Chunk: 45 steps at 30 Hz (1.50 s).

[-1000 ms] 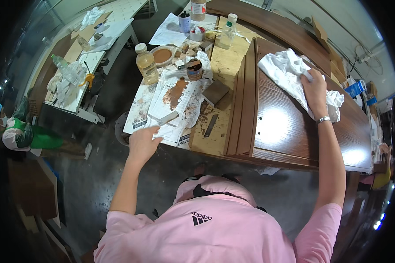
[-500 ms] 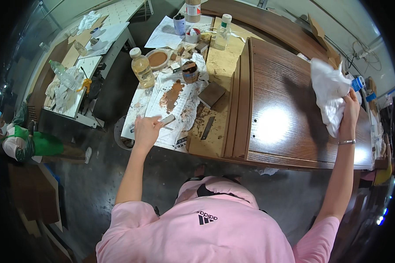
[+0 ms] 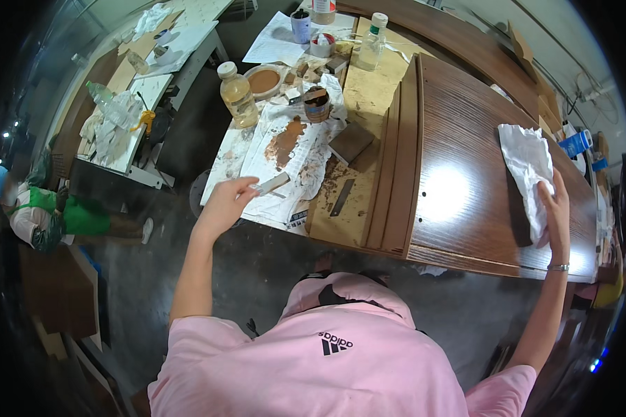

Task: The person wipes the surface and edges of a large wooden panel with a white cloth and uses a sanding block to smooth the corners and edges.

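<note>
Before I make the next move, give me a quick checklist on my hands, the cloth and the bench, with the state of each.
1. Right hand has a grip on the white cloth: ok.
2. White cloth resting on the dark brown panel: cannot tell.
3. Left hand gripping the flat tool: cannot tell; it lies by the fingertips.
4. Bottle of yellowish liquid upright and capped: ok.
5. Sheet under the flat tool clean: not ok; a brown smear marks it.
</note>
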{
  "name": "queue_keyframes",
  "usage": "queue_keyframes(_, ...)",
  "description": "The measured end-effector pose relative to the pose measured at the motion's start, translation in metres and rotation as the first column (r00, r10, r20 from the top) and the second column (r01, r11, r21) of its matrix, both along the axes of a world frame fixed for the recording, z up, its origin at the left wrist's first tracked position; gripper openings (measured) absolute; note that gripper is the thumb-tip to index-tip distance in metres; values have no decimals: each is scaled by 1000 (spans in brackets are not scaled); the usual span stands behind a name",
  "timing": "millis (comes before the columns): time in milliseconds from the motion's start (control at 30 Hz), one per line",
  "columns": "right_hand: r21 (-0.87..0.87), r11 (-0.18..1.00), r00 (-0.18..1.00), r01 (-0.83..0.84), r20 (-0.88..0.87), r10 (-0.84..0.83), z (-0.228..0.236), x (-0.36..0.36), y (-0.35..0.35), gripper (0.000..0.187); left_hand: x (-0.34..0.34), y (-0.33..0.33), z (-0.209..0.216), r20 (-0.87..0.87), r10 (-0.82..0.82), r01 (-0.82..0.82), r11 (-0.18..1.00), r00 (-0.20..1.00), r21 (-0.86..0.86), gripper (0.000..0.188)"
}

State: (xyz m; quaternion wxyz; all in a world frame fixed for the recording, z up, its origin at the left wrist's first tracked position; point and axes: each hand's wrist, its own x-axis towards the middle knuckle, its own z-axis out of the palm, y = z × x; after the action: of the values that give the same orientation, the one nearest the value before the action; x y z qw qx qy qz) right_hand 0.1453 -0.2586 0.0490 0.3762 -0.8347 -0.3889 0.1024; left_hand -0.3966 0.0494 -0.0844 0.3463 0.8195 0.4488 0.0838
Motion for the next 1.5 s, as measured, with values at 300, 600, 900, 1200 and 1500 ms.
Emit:
queue_keyframes(300,131,991,931,-15,363,-33,-34,-14,19,43,34,17,-56,-63,-98,116,890,993,440,23)
queue_keyframes(600,122,993,801,-7,595,-67,-38,-17,16,43,62,14,-37,283,-76,-17,950,956,312,35)
queue_keyframes(900,50,989,782,140,607,-141,-20,-58,32,38,160,-62,87,550,-702,399,711,452,579,53)
queue_keyframes(1200,29,987,785,157,603,-143,-14,-67,43,42,256,41,68,609,-494,104,821,621,561,43)
queue_keyframes(1500,-8,984,775,178,618,-135,-11,-67,35,45,288,47,63,577,-590,126,753,565,646,37)
